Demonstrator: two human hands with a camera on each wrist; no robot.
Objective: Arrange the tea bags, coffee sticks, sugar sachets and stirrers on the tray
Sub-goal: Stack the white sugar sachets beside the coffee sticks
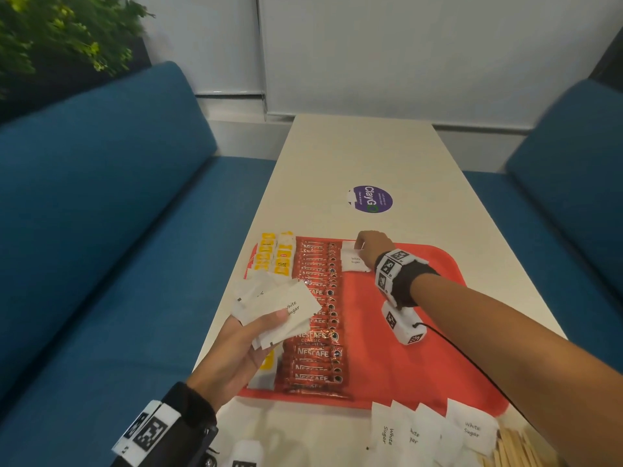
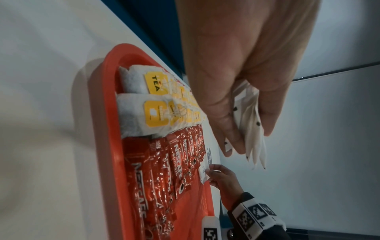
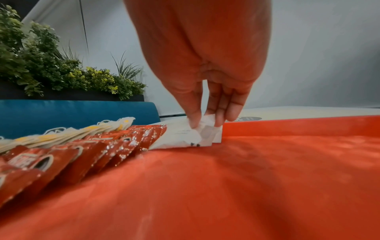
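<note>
Tray: red tray (image 1: 438, 332) lies flat on the white counter (image 1: 354, 156), between two blue benches (image 1: 101, 214).
Tea bags: tea bags (image 1: 273, 252) with yellow tags lie in overlapping rows along the tray's left edge.
Coffee sticks: red coffee sticks (image 1: 317, 318) form one overlapping column just right of the tea bags, running from the far to the near edge of the tray.
Placed sugar sachet: white sugar sachet (image 1: 354, 261) sits at the tray's far end, touching the right side of the coffee column.
Right hand: right hand (image 1: 374, 246) reaches to the far end of the tray; its grip pinches the top edge of that sachet between thumb and fingertips (image 3: 219, 120).
Left hand: left hand (image 1: 242, 345) is raised over the tray's left side; its grip holds a fanned stack of sachets (image 1: 279, 308), thumb on top.
Loose sachets: more loose sachets (image 1: 431, 433) lie on the counter at the near edge, off the tray.
Stirrers: wooden stirrers (image 1: 515, 448) lie on the counter at the near right corner, beside the loose sachets.
Sticker: round purple sticker (image 1: 371, 199) on the counter beyond the tray.
</note>
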